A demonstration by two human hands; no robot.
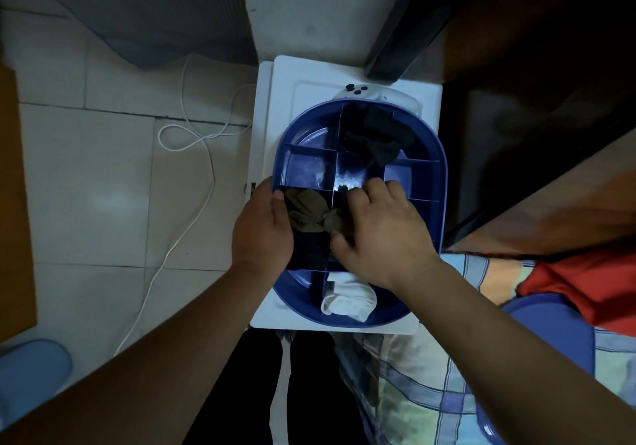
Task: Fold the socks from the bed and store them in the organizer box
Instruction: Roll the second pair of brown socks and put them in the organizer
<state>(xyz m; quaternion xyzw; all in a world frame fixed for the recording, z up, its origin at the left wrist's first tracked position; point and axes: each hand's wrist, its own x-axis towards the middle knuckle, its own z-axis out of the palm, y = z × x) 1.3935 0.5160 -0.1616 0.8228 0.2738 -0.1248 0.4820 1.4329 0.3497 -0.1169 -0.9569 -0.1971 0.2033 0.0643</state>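
Observation:
A blue oval organizer box [442, 169] with dividers stands on a white stand [275, 100]. An olive-brown sock bundle [308, 212] lies in a left-middle compartment. My left hand [263, 229] rests against the box's left rim, fingers touching the bundle. My right hand [382, 228] presses down on the bundle's right end with curled fingers. Below it sits a dark navy sock [309, 252]. A white sock roll [347, 298] fills a near compartment. Dark socks [373, 133] lie in the far compartment.
A bed with a plaid sheet [413, 386], a red cloth [585, 286] and a blue lid [557, 334] is at the right. A white cable [206, 155] trails on the tiled floor. A blue slipper [31, 369] lies at the lower left. Dark furniture [516, 66] stands at the far right.

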